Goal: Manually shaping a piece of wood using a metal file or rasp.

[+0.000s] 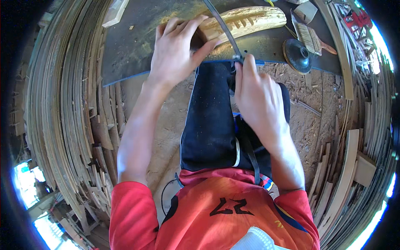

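A carved piece of pale yellow wood [262,20] lies on the dark work board, with a row of notches cut into its face. My left hand [175,52] grips its left end, fingers over the top and thumb along the near side. In my right hand [260,93] is the near end of a long, narrow grey metal file [225,28]. The file slants up and left across the wood, and its far end runs out of view. My right fingers are wrapped round its handle, which they mostly hide.
The dark board [133,50] has sawdust on it and a blue near edge. At its right are a black round disc [298,56], a brush [310,39] and a wood block [305,11]. Stacked wood strips [62,83] stand at the left, more planks [343,175] at the right.
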Available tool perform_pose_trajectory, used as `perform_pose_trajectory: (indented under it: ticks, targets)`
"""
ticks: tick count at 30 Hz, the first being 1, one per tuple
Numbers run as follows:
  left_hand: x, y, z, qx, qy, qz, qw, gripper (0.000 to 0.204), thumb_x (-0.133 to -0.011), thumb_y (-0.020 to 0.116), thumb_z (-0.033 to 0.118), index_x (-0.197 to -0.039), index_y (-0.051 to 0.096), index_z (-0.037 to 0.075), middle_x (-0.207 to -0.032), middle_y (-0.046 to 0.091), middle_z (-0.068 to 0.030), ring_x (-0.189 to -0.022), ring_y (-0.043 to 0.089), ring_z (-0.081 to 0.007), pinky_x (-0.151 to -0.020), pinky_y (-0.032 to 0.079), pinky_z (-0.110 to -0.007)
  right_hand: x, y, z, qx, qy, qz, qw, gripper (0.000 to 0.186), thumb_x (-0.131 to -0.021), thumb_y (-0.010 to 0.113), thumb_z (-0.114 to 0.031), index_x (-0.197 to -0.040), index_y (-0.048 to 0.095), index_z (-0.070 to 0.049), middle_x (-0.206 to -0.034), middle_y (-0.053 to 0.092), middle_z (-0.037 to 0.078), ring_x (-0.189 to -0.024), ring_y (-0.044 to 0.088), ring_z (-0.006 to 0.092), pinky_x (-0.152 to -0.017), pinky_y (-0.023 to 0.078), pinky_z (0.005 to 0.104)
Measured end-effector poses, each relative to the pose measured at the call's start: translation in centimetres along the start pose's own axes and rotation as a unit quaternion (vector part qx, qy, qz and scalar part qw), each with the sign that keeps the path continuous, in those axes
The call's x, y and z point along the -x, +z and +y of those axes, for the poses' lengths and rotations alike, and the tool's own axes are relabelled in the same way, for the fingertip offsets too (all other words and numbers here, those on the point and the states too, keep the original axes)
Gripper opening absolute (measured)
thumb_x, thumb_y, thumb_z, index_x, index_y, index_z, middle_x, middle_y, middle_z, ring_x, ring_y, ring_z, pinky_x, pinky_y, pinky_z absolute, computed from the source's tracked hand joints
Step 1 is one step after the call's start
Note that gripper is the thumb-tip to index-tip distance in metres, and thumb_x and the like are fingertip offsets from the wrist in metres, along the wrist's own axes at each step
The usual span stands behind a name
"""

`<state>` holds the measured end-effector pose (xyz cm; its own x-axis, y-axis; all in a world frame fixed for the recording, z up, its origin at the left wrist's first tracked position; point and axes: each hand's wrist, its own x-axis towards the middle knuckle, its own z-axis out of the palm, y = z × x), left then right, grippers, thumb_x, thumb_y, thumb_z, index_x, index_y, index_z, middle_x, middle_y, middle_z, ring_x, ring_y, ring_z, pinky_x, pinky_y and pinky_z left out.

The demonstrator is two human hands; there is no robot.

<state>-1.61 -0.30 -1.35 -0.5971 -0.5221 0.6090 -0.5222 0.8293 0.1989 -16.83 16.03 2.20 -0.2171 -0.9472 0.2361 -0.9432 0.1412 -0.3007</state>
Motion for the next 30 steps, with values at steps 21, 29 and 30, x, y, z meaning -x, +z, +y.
perform_pose_trajectory:
  ticks: [21,29,30]
  targets:
    - [-0.3,0.3,-0.6,0.015,0.014,-0.011,1.0,0.064,-0.085,0.09,0.032,-0.14,0.068,0.01,-0.118,0.076,-0.0132,-0.109,0.067,-0.0307,-0.1,0.045,-0.043,-2.7,0.9,0.7,-0.081,-0.048,0.01,0.996,0.022,-0.109,0.059,-0.02,-0.1,0.053,-0.002,-0.058,0.06,0.022,-0.055,0.065,0.044,-0.049,0.05,0.0526]
    - [-0.5,-0.4,0.6,0.019,-0.061,-0.038,0.997,0.059,-0.091,0.084,0.04,-0.142,0.067,0.013,-0.113,0.073,-0.013,-0.108,0.066,-0.0309,-0.104,0.044,-0.044,1.6,-0.4,4.8,-0.426,0.08,-0.107,0.895,0.018,-0.108,0.06,-0.013,-0.099,0.058,0.001,-0.069,0.062,0.024,-0.066,0.066,0.046,-0.055,0.046,0.0462]
    - [-0.5,-0.3,0.5,0.022,-0.06,-0.038,0.997,0.059,-0.091,0.084,0.04,-0.142,0.067,0.013,-0.113,0.073,-0.013,-0.108,0.066,-0.0309,-0.104,0.044,-0.044,1.5,-0.4,4.8,-0.453,0.112,-0.117,0.877,0.018,-0.108,0.06,-0.013,-0.098,0.058,0.002,-0.07,0.061,0.024,-0.066,0.065,0.0457,-0.056,0.046,0.046]
